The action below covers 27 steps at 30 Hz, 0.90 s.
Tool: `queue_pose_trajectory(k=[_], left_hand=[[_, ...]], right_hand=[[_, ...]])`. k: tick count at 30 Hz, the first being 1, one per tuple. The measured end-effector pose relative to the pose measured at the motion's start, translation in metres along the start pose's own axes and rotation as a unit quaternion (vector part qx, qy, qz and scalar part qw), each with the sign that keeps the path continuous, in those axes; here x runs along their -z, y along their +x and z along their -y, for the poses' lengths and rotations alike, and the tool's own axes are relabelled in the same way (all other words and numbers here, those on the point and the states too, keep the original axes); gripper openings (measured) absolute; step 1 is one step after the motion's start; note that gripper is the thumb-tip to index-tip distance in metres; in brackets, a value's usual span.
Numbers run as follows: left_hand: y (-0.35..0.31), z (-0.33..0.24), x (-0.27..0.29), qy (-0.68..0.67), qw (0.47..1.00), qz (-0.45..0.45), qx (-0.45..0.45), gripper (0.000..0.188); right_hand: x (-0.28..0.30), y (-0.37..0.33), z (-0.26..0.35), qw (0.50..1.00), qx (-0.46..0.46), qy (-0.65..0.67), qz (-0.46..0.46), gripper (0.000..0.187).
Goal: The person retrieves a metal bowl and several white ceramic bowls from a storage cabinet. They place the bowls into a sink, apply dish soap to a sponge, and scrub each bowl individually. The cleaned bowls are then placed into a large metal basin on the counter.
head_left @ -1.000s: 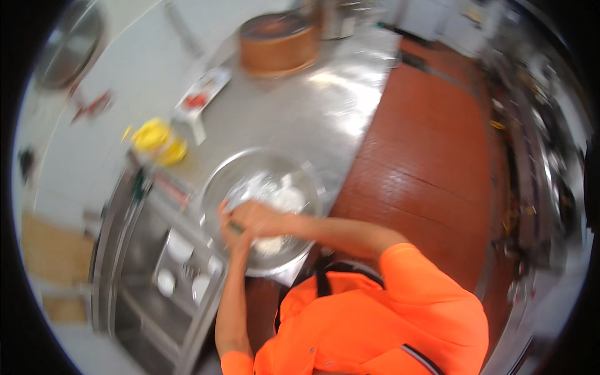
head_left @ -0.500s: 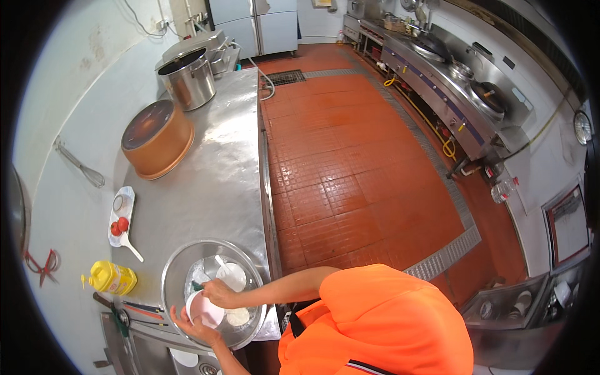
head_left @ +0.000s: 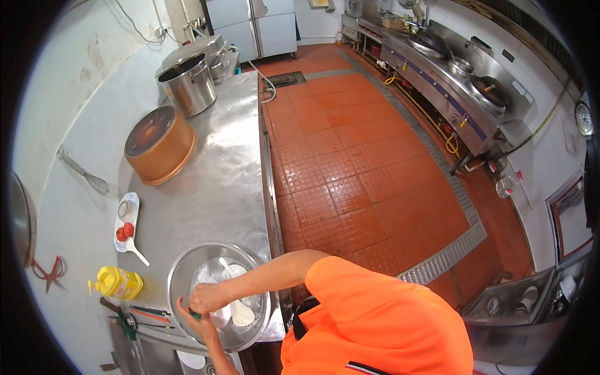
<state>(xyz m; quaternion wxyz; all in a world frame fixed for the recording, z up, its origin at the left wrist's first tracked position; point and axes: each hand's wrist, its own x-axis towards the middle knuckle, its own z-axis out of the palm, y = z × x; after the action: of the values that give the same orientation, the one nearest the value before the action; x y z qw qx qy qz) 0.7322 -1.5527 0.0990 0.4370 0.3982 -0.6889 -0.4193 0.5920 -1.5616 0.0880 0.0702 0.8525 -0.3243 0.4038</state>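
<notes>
A large steel basin (head_left: 265,312) with white dishes and suds in it stands at the near end of the counter. Inside it, my left hand (head_left: 201,326) grips a white bowl (head_left: 220,317) from its lower left side. My right hand (head_left: 208,298) reaches over the bowl, closed on a green scouring pad (head_left: 195,315) at the bowl's left rim. This hand hides part of the bowl. White spoons (head_left: 244,314) and another white bowl (head_left: 236,271) lie in the basin beside my hands.
Left of the basin stand a yellow jug (head_left: 119,283) and a white tray (head_left: 128,212) with two red round items and a white spoon (head_left: 135,252). Farther up are a brown pot (head_left: 164,150) and steel stockpot (head_left: 199,90). A sink (head_left: 156,356) adjoins the near edge.
My right hand has shifted left and down with the scouring pad, from inside the bowl to its left rim. The bowl is more covered, and the view has shifted slightly.
</notes>
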Motion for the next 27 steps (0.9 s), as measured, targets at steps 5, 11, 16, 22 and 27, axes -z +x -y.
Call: queue_pose_trajectory(k=[5, 11, 16, 22, 27], left_hand=[[0.006, 0.002, -0.007, -0.116, 0.993, -0.018, 0.029, 0.074], [0.000, -0.009, -0.019, -0.189, 0.963, -0.189, 0.019, 0.068], [-0.007, 0.012, -0.005, -0.305, 0.909, -0.180, 0.219, 0.055], [-0.005, 0.018, 0.009, -0.373, 0.856, -0.169, 0.316, 0.049], [-0.004, -0.001, 0.010, -0.278, 0.894, -0.150, 0.318, 0.052]], right_hand=[[-0.040, -0.044, -0.032, 0.897, -0.312, 0.235, -0.209, 0.012], [-0.001, -0.020, 0.039, 0.524, -0.623, 0.547, -0.195, 0.026], [0.042, -0.013, 0.046, 0.442, -0.585, 0.677, -0.067, 0.036], [0.071, -0.028, 0.038, 0.493, -0.544, 0.678, 0.017, 0.035], [0.071, -0.050, 0.019, 0.697, -0.582, 0.391, 0.153, 0.015]])
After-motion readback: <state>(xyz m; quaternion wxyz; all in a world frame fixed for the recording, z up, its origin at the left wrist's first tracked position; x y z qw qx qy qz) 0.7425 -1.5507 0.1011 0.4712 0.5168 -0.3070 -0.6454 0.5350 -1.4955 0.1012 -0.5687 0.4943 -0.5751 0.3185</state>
